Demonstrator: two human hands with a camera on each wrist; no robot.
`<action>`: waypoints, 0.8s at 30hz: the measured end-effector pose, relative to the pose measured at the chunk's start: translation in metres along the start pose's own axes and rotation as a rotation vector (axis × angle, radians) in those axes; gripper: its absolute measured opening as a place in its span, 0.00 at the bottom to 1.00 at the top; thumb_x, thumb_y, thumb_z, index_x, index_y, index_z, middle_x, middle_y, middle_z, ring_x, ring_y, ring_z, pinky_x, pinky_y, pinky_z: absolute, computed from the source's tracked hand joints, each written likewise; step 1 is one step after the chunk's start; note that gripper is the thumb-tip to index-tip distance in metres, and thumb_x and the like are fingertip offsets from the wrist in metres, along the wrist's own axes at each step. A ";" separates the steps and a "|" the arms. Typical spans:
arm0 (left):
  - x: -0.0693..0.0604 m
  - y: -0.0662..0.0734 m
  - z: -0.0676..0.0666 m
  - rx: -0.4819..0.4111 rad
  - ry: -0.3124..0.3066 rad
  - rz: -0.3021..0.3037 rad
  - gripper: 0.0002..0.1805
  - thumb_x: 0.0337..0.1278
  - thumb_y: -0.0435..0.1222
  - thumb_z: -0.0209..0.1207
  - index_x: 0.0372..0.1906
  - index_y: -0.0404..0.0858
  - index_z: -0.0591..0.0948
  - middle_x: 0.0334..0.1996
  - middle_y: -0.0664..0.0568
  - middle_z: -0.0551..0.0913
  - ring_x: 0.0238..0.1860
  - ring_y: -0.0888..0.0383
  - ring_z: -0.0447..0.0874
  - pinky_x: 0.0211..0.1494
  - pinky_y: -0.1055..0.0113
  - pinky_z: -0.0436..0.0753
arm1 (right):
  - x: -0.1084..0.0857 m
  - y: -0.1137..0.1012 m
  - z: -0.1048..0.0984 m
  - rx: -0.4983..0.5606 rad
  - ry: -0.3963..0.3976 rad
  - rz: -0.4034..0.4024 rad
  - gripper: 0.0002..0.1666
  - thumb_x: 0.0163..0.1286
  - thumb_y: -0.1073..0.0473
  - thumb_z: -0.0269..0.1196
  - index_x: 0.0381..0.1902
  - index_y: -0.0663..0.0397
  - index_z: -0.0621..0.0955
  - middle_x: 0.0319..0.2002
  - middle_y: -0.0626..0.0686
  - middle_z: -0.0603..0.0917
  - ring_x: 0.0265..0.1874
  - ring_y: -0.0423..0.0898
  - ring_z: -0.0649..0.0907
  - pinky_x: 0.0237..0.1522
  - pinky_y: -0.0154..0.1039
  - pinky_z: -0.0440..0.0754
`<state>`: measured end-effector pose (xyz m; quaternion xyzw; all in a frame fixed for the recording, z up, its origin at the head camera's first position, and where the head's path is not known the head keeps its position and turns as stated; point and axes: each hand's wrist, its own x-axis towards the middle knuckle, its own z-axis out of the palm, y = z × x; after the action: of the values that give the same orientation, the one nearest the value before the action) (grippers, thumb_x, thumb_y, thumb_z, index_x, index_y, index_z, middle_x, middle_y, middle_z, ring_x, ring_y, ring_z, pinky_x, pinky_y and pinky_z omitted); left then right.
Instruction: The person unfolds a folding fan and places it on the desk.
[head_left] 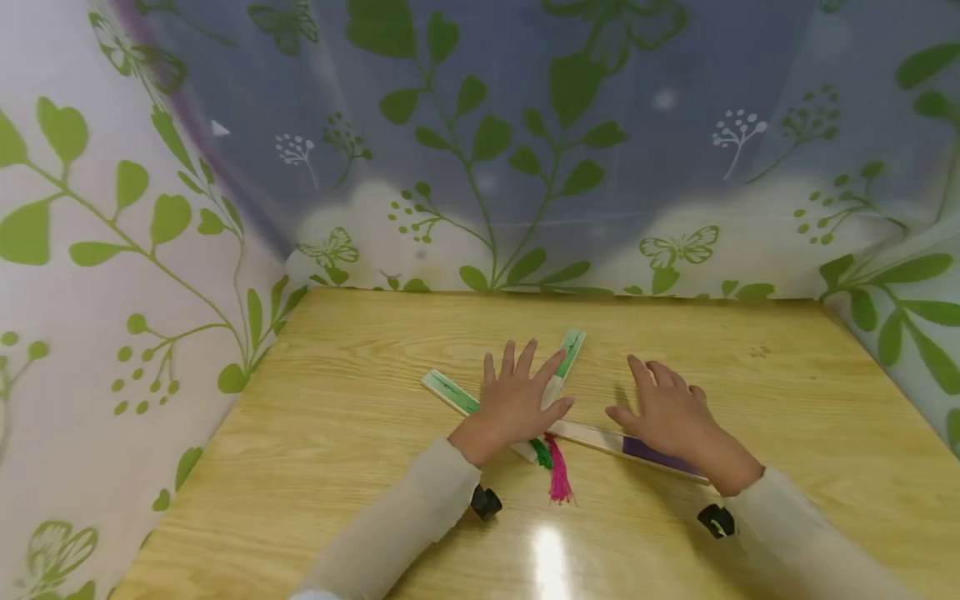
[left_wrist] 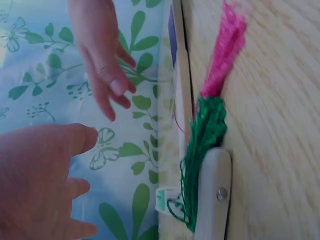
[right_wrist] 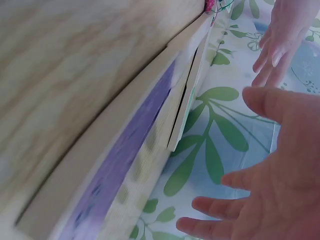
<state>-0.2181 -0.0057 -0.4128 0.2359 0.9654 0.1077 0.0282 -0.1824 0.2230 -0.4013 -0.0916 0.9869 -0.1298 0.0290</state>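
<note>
Three folded fans lie crossed on the wooden table: a green one (head_left: 450, 392) at the left, a second green one (head_left: 572, 354) pointing away, and a purple one (head_left: 660, 457) at the right. A green tassel (head_left: 540, 452) and a pink tassel (head_left: 558, 475) hang toward the near side. The left hand (head_left: 513, 406), fingers spread, is over the crossing of the fans and hides part of them. Above the purple fan (right_wrist: 125, 150) is the right hand (head_left: 675, 421), its fingers extended and holding nothing. In the left wrist view a rivet shows on the pale fan end (left_wrist: 215, 190).
A leaf-patterned cloth (head_left: 487, 167) stands behind the table (head_left: 337, 475) and along both sides. Black wrist devices (head_left: 486, 503) sit beneath both sleeves. A bright reflection lies on the near part of the table.
</note>
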 end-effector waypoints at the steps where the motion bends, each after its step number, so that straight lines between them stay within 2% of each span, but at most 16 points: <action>1: 0.001 0.001 -0.001 -0.007 0.002 0.012 0.38 0.68 0.63 0.42 0.78 0.59 0.48 0.77 0.47 0.45 0.76 0.40 0.36 0.74 0.36 0.41 | -0.002 0.002 -0.002 -0.008 0.000 -0.008 0.51 0.68 0.37 0.59 0.74 0.64 0.54 0.67 0.74 0.61 0.62 0.76 0.63 0.55 0.79 0.60; 5: 0.003 0.009 0.001 -0.042 0.006 0.093 0.38 0.69 0.59 0.47 0.78 0.53 0.50 0.76 0.46 0.50 0.76 0.41 0.42 0.75 0.41 0.48 | -0.012 0.010 -0.007 -0.034 -0.004 -0.055 0.52 0.64 0.37 0.63 0.72 0.65 0.58 0.64 0.73 0.65 0.59 0.75 0.68 0.51 0.77 0.66; 9: 0.001 0.020 0.011 -0.048 0.002 0.172 0.39 0.67 0.56 0.53 0.77 0.48 0.54 0.75 0.45 0.53 0.75 0.42 0.48 0.75 0.44 0.54 | -0.021 0.016 -0.006 -0.032 -0.046 -0.092 0.52 0.62 0.38 0.65 0.72 0.64 0.60 0.64 0.72 0.66 0.58 0.73 0.70 0.49 0.76 0.68; 14: -0.003 0.029 0.026 -0.035 -0.001 0.206 0.39 0.65 0.54 0.57 0.75 0.47 0.59 0.74 0.46 0.57 0.74 0.43 0.51 0.75 0.47 0.57 | -0.027 0.019 -0.003 -0.007 -0.095 -0.140 0.51 0.58 0.45 0.68 0.71 0.64 0.61 0.63 0.72 0.66 0.58 0.74 0.70 0.46 0.72 0.73; 18: 0.000 0.036 0.031 -0.001 -0.011 0.236 0.38 0.63 0.54 0.59 0.74 0.47 0.61 0.73 0.47 0.59 0.74 0.45 0.52 0.75 0.50 0.58 | -0.028 0.025 -0.002 0.000 -0.129 -0.155 0.50 0.55 0.48 0.69 0.69 0.65 0.63 0.61 0.71 0.68 0.55 0.72 0.72 0.41 0.65 0.79; 24: 0.000 0.042 0.036 0.045 -0.042 0.289 0.33 0.64 0.52 0.59 0.71 0.47 0.67 0.70 0.51 0.66 0.73 0.48 0.57 0.75 0.51 0.58 | -0.031 0.030 0.002 -0.015 -0.161 -0.150 0.45 0.51 0.49 0.72 0.64 0.60 0.70 0.52 0.64 0.73 0.45 0.60 0.76 0.32 0.52 0.79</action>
<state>-0.1950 0.0376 -0.4385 0.3750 0.9228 0.0842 0.0273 -0.1565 0.2569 -0.4105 -0.1756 0.9727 -0.1163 0.0978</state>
